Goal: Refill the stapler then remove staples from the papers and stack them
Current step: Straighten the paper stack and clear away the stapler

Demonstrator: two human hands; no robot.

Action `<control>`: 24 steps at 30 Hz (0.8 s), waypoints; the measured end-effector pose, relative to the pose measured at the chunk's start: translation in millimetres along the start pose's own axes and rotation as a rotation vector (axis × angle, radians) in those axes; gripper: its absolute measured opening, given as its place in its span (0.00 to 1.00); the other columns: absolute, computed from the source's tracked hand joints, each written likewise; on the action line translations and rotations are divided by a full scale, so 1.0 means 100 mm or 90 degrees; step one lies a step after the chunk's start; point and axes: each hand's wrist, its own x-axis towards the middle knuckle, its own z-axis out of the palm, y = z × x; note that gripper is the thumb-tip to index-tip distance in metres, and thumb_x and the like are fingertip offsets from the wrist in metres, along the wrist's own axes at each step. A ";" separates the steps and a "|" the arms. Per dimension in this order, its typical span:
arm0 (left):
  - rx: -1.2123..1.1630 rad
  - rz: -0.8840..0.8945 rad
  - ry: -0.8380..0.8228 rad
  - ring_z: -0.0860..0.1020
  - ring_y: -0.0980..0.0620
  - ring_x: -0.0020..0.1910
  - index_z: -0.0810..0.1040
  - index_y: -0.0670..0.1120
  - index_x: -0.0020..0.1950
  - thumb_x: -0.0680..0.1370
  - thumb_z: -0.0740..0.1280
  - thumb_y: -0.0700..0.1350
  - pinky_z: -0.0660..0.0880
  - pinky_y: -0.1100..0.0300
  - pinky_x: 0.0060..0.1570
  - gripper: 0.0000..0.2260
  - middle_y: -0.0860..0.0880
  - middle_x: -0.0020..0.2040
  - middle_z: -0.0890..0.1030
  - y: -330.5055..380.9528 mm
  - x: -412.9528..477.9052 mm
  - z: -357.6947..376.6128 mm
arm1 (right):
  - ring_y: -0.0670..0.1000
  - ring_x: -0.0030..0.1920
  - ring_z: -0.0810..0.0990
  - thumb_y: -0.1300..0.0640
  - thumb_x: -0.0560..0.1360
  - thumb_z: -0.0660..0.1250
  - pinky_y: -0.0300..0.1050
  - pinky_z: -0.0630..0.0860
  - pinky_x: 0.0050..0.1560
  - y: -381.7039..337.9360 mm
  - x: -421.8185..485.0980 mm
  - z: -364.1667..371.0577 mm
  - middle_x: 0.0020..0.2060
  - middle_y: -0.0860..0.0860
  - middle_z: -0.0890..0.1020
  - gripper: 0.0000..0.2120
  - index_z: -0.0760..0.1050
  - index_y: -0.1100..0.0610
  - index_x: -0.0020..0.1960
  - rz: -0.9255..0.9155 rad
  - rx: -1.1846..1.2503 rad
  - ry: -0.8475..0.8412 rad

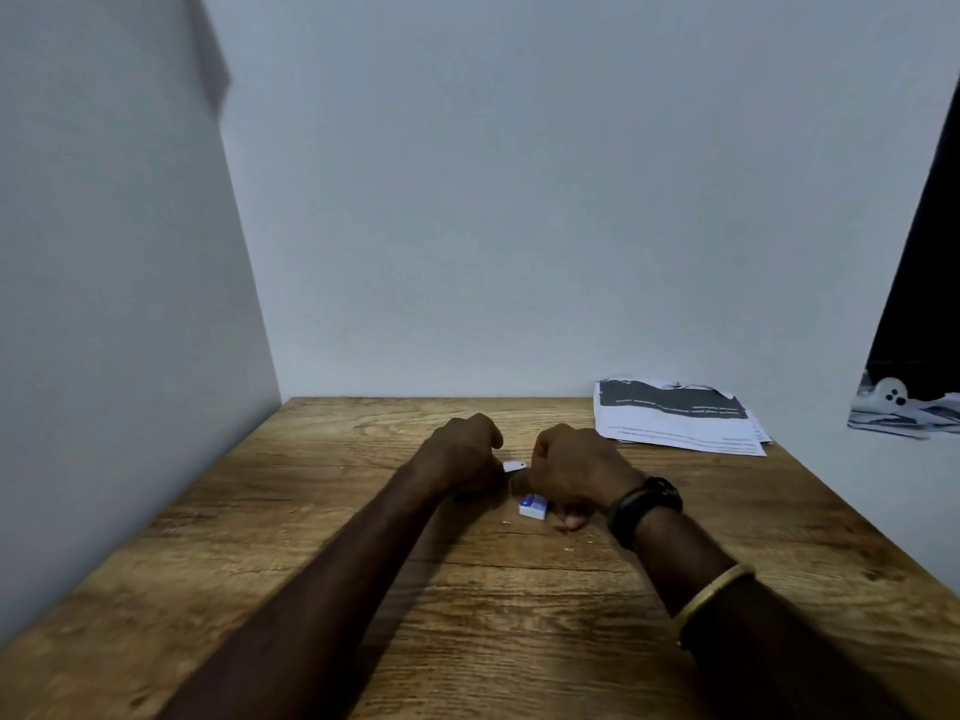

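Your left hand and right hand are curled side by side on the grained wooden table; I cannot tell what they grip. A small blue-and-white staple box lies just beside your right hand. The flat printed papers are stacked at the far right corner.

Papers far right on table; box, maybe staples, centre.

Walls shut off the worktop's left and far edges, and papers hog the far right corner. Left hand, right hand and a box clog the middle; far left corner's bare and passable.
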 end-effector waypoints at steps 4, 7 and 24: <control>0.041 -0.014 0.018 0.81 0.42 0.55 0.78 0.45 0.46 0.73 0.74 0.46 0.78 0.50 0.53 0.08 0.41 0.54 0.84 -0.05 -0.06 0.02 | 0.54 0.33 0.89 0.49 0.68 0.78 0.53 0.87 0.34 0.00 -0.03 0.12 0.40 0.53 0.85 0.15 0.77 0.55 0.47 -0.008 -0.014 0.028; 0.052 -0.027 0.052 0.82 0.42 0.51 0.79 0.45 0.41 0.72 0.73 0.46 0.79 0.48 0.50 0.06 0.41 0.48 0.84 -0.06 -0.08 0.04 | 0.53 0.30 0.88 0.52 0.68 0.77 0.53 0.87 0.35 0.02 0.00 0.16 0.40 0.53 0.85 0.11 0.79 0.55 0.46 -0.016 -0.030 0.053; 0.016 -0.094 0.211 0.79 0.41 0.58 0.76 0.45 0.57 0.73 0.70 0.53 0.71 0.54 0.47 0.17 0.44 0.57 0.81 0.01 -0.04 0.27 | 0.57 0.57 0.80 0.50 0.69 0.72 0.45 0.75 0.51 0.09 0.25 0.24 0.54 0.55 0.84 0.12 0.84 0.53 0.51 -0.059 -0.059 0.199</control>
